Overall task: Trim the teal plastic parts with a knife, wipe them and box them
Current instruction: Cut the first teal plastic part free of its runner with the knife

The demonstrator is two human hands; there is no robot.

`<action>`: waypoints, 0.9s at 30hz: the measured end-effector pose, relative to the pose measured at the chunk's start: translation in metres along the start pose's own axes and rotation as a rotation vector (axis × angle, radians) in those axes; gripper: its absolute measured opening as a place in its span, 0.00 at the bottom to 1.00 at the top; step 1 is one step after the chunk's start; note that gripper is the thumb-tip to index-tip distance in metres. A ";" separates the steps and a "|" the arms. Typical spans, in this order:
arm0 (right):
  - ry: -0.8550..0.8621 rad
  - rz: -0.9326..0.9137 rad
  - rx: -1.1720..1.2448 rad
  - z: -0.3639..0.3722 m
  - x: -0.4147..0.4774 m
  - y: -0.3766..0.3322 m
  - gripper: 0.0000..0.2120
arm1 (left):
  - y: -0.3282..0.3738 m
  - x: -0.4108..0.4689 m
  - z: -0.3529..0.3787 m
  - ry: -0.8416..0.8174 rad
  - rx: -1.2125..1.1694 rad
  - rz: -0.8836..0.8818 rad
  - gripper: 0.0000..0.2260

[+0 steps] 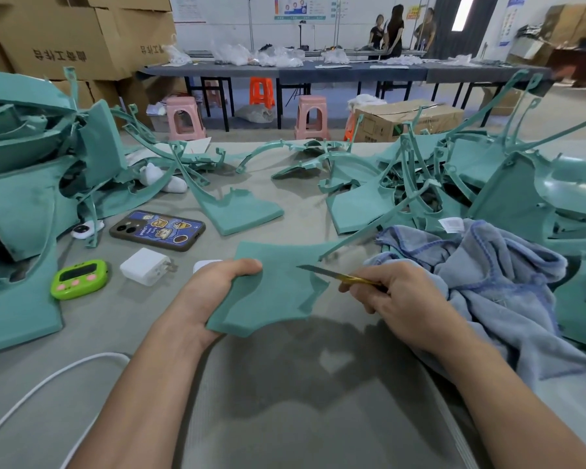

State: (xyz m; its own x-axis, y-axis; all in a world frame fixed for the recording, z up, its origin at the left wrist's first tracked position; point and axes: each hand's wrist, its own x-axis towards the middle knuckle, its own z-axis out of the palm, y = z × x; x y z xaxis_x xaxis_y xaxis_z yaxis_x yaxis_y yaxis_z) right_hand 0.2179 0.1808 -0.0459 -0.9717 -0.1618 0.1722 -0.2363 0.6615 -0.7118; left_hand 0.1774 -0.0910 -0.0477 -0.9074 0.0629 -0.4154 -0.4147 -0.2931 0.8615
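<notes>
- The left hand (217, 287) is clamping the teal part (271, 299) by its edge.
- The right hand (391, 296) is gripping the knife (332, 274), tip over the part.
- Advised: keeping the blade shallow, cutting away from the left thumb (246, 266).

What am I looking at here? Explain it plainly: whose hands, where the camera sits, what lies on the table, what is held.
There is no machine here. A person works with bare hands, and the single picture comes from a camera worn on their head, looking forward and down.

The left hand grips a flat teal part, thumb on top. The right hand holds a slim knife with its blade pointing at that part.

On the grey table lie heaps of teal parts at both sides, a blue cloth on the right, a phone, a green timer, a white charger and a white cable. Behind are stools, cardboard boxes and people standing at another table.
</notes>
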 end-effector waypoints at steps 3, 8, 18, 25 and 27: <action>-0.043 -0.002 -0.022 -0.003 0.000 0.000 0.09 | 0.000 0.002 -0.002 0.019 0.011 0.002 0.13; 0.047 -0.012 0.057 0.000 -0.002 -0.002 0.10 | 0.002 0.003 -0.002 0.029 -0.035 -0.013 0.15; 0.029 -0.042 0.011 0.017 -0.007 -0.009 0.07 | 0.003 0.002 0.004 0.085 -0.149 0.000 0.17; 0.135 0.060 -0.030 0.021 -0.002 -0.005 0.09 | 0.003 0.005 0.005 0.082 -0.164 0.010 0.22; 0.135 0.066 -0.060 0.024 -0.003 -0.006 0.10 | 0.004 0.006 0.004 0.087 -0.177 0.011 0.21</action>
State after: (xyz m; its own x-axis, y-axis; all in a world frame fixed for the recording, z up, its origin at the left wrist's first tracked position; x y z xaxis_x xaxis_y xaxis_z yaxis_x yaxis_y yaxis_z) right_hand 0.2223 0.1596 -0.0586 -0.9755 -0.0190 0.2190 -0.1673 0.7109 -0.6831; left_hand 0.1699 -0.0879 -0.0457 -0.8994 -0.0216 -0.4365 -0.3795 -0.4569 0.8045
